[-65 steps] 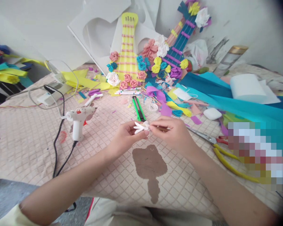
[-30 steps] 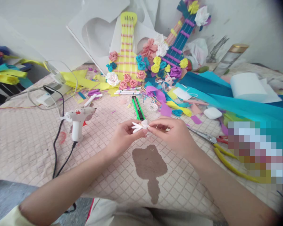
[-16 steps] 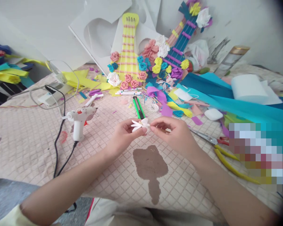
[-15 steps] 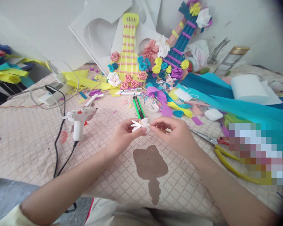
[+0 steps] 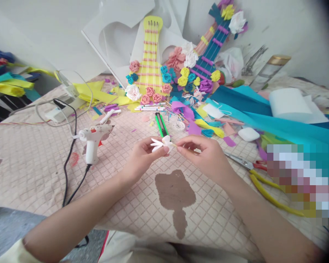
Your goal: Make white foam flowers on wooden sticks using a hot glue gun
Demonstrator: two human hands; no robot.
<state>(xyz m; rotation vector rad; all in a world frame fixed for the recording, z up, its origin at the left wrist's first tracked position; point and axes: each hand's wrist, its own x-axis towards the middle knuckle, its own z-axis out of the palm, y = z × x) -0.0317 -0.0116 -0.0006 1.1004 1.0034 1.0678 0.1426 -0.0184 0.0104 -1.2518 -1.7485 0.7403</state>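
Note:
Between thumb and fingers, my left hand (image 5: 146, 153) pinches a small white paper flower (image 5: 159, 144) with narrow petals that fan out to the left. My right hand (image 5: 201, 150) is closed on a thin wooden stick (image 5: 174, 145), whose tip meets the flower's right side. Whether the stick is fixed to the flower I cannot tell. Just behind the flower lies a green utility knife (image 5: 161, 123) on the table cover. A white glue gun (image 5: 93, 140) stands left of my hands, its black cord trailing toward me.
Scissors (image 5: 242, 161) and yellow-handled pliers (image 5: 265, 190) lie at the right. Behind are a yellow paper guitar (image 5: 150, 54), a blue one (image 5: 212, 51), paper scraps (image 5: 193, 128) and a white paper roll (image 5: 289, 105). A power strip (image 5: 59, 111) sits at the left.
Both hands stay almost in place. The flower has shifted slightly left, and a bit more of the stick shows between it and my right fingertips.

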